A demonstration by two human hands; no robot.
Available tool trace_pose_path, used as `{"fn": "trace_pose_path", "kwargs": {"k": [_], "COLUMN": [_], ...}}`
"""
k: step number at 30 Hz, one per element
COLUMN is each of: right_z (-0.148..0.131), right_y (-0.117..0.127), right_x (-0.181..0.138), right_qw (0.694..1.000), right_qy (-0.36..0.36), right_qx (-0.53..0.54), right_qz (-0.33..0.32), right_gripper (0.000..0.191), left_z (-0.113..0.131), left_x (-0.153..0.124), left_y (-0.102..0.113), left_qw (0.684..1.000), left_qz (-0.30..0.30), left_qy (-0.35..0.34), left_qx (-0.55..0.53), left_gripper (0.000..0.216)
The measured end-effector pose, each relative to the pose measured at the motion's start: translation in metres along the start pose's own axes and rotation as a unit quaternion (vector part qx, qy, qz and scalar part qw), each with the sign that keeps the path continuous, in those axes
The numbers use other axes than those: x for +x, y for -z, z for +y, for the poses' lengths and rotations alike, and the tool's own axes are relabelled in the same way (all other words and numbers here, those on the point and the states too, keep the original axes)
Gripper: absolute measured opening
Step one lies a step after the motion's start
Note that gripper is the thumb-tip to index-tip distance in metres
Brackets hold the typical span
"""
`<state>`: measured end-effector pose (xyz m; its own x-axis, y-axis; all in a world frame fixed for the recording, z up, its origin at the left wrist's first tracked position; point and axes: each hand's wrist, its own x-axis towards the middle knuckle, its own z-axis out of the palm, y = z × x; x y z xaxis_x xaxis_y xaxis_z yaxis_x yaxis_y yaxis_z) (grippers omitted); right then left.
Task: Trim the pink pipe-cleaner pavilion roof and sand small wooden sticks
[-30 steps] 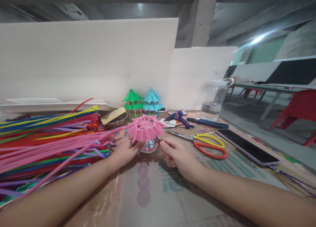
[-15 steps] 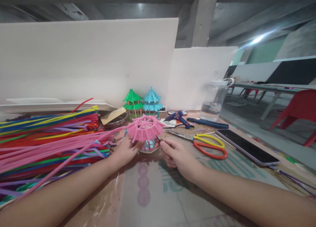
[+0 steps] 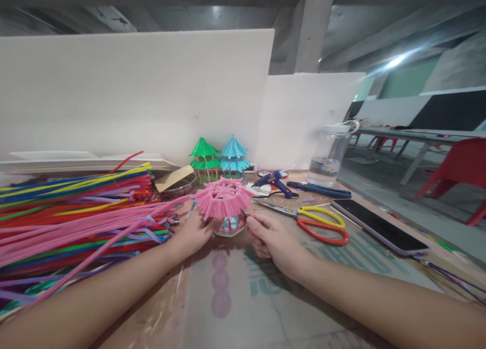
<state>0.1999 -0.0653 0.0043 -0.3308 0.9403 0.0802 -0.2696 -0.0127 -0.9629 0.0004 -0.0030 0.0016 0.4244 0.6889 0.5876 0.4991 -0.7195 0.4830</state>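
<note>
A pink pipe-cleaner roof (image 3: 224,197) sits on a small clear base (image 3: 229,226) at the middle of the table. My left hand (image 3: 193,231) is closed on the roof's left underside. My right hand (image 3: 266,235) is pinched on a thin dark tool whose tip pokes toward the roof's right edge; I cannot make out what it is. A long pink pipe cleaner (image 3: 114,215) trails from the roof to the left.
A big pile of coloured pipe cleaners (image 3: 72,212) fills the left. Green (image 3: 204,159) and blue (image 3: 234,158) finished pavilions stand at the back. A glue gun (image 3: 274,182), scissors (image 3: 307,218), a phone (image 3: 379,226) and a water jar (image 3: 329,156) lie right.
</note>
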Motion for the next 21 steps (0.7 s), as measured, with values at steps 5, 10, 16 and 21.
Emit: {"fn": "trace_pose_path", "kwargs": {"k": [5,10,16,21], "right_z": [0.0003,-0.0005,-0.0002,-0.0004], "right_y": [0.0008,0.0005,0.0002,0.0007], "right_x": [-0.0001,-0.0012,0.0004,-0.0001], "right_qw": [1.0,1.0,1.0,1.0], "right_qy": [0.005,0.002,0.001,0.001], "right_qx": [-0.01,0.015,0.001,0.011], "right_qz": [0.004,-0.003,0.007,0.001], "right_gripper": [0.053,0.052,0.053,0.053], "left_z": [0.0024,0.0055,0.0071,0.0067], "left_x": [0.0,0.0003,0.001,0.0003], "left_y": [0.0008,0.0019,0.002,0.0021], "left_qw": [1.0,1.0,1.0,1.0], "left_qz": [0.0,-0.003,-0.004,-0.002], "left_qy": [-0.002,-0.003,-0.006,-0.003], "left_qx": [0.0,0.001,-0.004,-0.002], "left_gripper": [0.049,0.051,0.056,0.053]}}
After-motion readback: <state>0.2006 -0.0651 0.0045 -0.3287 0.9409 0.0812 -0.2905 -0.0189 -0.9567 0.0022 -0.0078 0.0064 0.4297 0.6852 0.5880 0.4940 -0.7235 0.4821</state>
